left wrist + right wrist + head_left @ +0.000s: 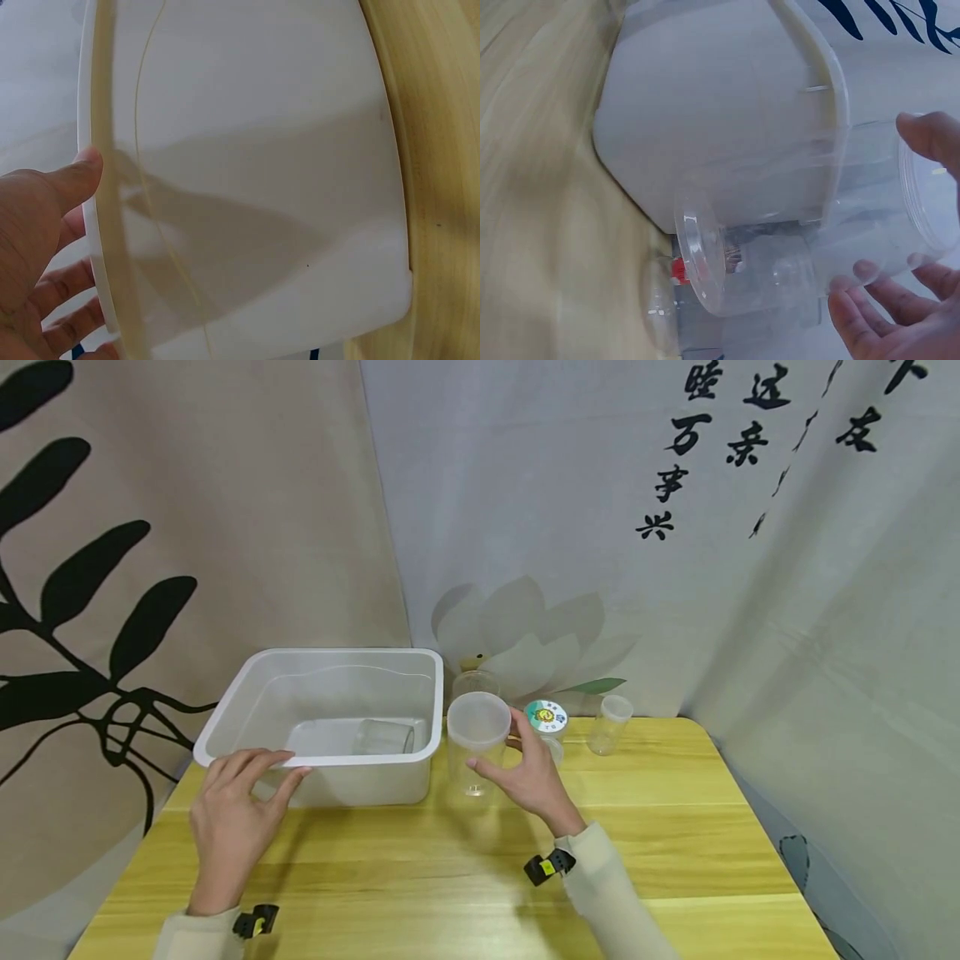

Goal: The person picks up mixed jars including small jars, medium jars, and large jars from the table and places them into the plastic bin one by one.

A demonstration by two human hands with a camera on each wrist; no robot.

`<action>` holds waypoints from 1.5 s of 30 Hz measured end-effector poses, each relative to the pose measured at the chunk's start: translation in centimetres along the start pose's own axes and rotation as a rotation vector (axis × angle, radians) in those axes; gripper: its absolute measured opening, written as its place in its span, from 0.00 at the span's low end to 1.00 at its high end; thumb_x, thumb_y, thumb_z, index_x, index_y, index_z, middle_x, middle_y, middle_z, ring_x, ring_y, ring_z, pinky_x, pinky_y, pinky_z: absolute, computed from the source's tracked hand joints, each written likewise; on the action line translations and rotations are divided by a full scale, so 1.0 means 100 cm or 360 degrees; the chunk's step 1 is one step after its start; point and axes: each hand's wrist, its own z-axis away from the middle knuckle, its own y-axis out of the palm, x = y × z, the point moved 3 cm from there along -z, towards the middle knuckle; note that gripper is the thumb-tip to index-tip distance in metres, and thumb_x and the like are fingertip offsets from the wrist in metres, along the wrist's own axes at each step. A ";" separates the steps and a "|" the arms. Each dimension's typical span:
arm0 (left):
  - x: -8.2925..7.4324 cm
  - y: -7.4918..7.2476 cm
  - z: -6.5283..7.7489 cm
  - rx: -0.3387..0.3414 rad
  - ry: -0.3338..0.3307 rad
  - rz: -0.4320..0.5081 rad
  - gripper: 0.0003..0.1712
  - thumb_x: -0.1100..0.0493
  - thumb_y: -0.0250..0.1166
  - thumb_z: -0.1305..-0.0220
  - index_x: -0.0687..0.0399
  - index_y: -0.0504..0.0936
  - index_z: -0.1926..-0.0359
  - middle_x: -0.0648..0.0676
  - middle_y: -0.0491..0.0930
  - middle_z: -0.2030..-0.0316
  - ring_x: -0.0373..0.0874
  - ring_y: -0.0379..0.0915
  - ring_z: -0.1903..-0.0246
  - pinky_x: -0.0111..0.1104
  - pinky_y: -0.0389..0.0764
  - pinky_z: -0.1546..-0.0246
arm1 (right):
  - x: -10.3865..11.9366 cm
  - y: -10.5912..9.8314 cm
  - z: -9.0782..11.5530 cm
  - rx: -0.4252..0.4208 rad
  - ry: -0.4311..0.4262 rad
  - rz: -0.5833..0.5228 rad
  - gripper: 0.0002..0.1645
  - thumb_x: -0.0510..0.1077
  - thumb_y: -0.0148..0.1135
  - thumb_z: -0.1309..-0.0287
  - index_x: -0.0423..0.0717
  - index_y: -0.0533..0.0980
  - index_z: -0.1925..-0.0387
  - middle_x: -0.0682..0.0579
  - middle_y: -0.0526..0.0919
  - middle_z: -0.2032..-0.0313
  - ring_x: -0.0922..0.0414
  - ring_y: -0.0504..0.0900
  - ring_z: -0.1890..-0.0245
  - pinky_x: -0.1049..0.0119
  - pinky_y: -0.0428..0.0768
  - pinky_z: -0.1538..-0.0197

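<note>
My right hand grips a clear plastic jar with a frosted lid, thumb on one side and fingers on the other. In the right wrist view the jar's round base appears raised off the table. My left hand holds the near rim of a white plastic tub at its left part. The left thumb lies against the rim's outer side in the left wrist view, with the other fingers across the rim. Inside the tub, a clear jar lies on its side.
Right of the held jar stand a jar with a cartoon-printed lid, a small clear container and a slim clear jar. Another clear jar is partly hidden behind the held one. A printed curtain hangs behind the wooden table.
</note>
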 end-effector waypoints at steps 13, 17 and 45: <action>-0.001 -0.001 -0.001 -0.0005 -0.0005 0.0009 0.20 0.53 0.84 0.54 0.53 0.90 0.59 0.58 0.88 0.59 0.57 0.78 0.57 0.43 0.71 0.67 | 0.023 -0.011 -0.012 -0.0027 -0.0122 0.0006 0.52 0.54 0.80 0.49 0.61 0.63 0.26 0.55 0.78 0.40 0.55 0.77 0.38 0.51 0.78 0.34; -0.001 -0.001 -0.001 0.0000 -0.0006 0.0009 0.20 0.53 0.84 0.54 0.53 0.90 0.59 0.58 0.88 0.59 0.57 0.78 0.56 0.42 0.71 0.68 | 0.031 -0.014 -0.016 -0.0028 -0.0159 0.0027 0.52 0.54 0.80 0.49 0.60 0.63 0.25 0.54 0.79 0.40 0.55 0.78 0.39 0.50 0.78 0.34; 0.001 0.000 0.000 -0.0001 -0.0020 0.0007 0.21 0.53 0.85 0.55 0.52 0.90 0.59 0.57 0.88 0.59 0.56 0.77 0.57 0.37 0.69 0.70 | 0.084 -0.023 -0.052 0.0010 -0.0302 0.0121 0.50 0.56 0.80 0.49 0.63 0.65 0.27 0.58 0.80 0.42 0.58 0.78 0.40 0.53 0.78 0.36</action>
